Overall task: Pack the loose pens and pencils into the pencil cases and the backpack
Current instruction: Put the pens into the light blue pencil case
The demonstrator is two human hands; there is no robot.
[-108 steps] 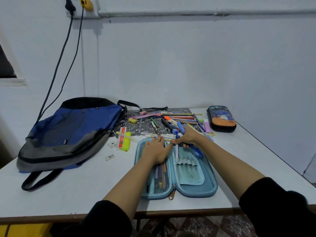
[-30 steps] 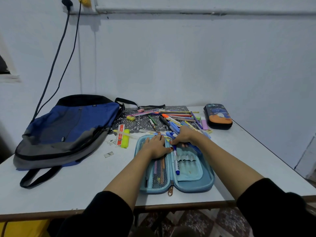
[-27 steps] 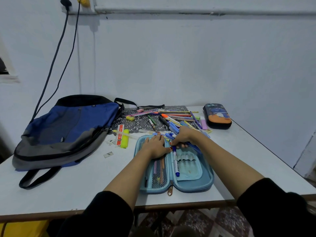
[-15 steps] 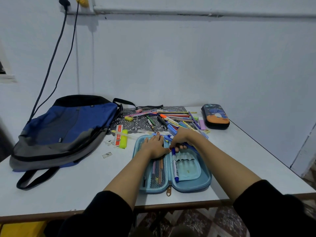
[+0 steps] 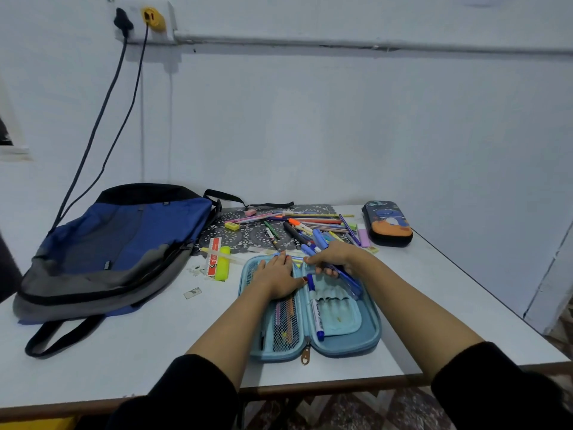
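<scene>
White table [image 5: 434, 290] against pale wall [image 5: 341, 119]; two plugged-in cables [image 5: 102, 119]

The scene is lit evenly by soft, cool light, and the wall [image 5: 341, 119] is rendered a pale blue-grey. The source itself is not seen; faint shadows thrown just below the wall socket [image 5: 137, 12] and the pipe [image 5: 372, 45] point to light from above. A soft shadow is cast by the backpack [image 5: 117, 243] onto the tabletop [image 5: 139, 352]. Straight lines are bowed toward the edges by the wide lens. The black sleeves [image 5: 186, 395] are left dark and featureless, and the heaped pens [image 5: 310, 225] are slightly smeared.
</scene>
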